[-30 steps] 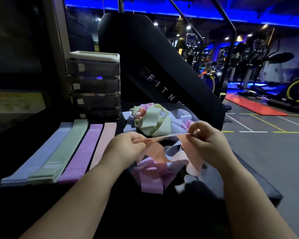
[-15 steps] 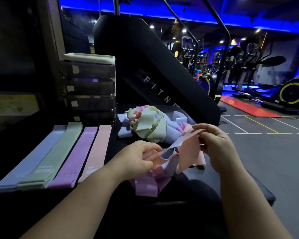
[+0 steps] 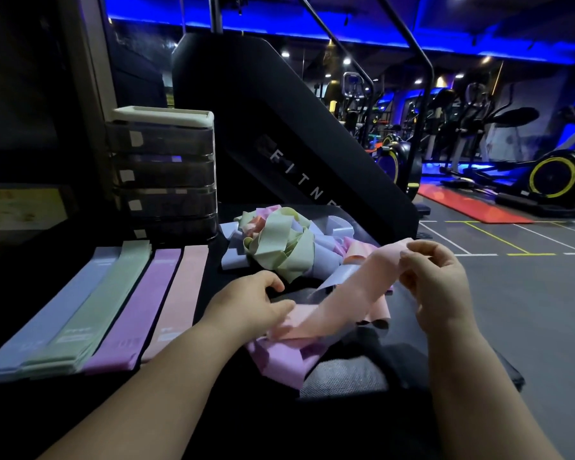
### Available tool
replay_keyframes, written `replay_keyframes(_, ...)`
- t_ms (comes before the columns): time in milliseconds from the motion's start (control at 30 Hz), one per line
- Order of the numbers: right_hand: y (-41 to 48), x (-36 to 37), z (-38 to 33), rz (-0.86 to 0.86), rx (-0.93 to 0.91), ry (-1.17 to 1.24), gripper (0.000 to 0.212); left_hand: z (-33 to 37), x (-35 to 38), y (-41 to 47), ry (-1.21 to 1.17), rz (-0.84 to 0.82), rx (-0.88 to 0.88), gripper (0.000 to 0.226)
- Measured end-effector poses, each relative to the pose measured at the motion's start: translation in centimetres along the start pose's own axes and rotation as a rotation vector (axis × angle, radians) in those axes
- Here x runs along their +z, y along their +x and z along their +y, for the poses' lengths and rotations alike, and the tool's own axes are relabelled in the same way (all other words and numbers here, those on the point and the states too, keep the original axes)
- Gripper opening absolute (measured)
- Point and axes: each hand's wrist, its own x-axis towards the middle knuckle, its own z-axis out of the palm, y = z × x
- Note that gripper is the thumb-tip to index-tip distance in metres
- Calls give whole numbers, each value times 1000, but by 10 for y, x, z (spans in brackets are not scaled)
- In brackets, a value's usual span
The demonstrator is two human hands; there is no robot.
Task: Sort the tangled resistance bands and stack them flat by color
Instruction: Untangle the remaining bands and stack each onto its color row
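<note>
A pale pink band (image 3: 349, 290) stretches between my hands above the dark table (image 3: 213, 410). My right hand (image 3: 435, 287) pinches its upper end; my left hand (image 3: 249, 303) pinches its lower end. Under it lie tangled purple bands (image 3: 279, 360). Behind sits a knot of green, blue and pink bands (image 3: 283, 247). At the left lie flat stacks side by side: blue (image 3: 40, 330), green (image 3: 97, 313), purple (image 3: 140, 310) and pink (image 3: 176, 300).
A clear drawer unit (image 3: 163, 171) with a white lid stands behind the stacks. A large black machine panel (image 3: 296, 144) rises behind the tangle. The table's right edge drops to the gym floor (image 3: 528, 310), with exercise machines beyond.
The pink band has come free of the pile and is pulled out longer. My right hand has moved right and up; my left hand has dropped lower and left.
</note>
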Motion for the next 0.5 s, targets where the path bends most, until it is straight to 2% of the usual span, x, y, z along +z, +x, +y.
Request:
replay_keyframes(133,1,0,3,-43,2,7,19,3,8,-2,112,-55,8,33)
replay_keyframes(267,3,-2,7,-33,-5,4,28,2,12,0,151,-69,79,15)
replay_keyframes(400,9,-6,12,-14,16,13,33,-5,12,2,10,-115,51,15)
replay_keyframes(500,14,-8,17,-27,36,29,43,-5,9,3,-129,-80,22,13)
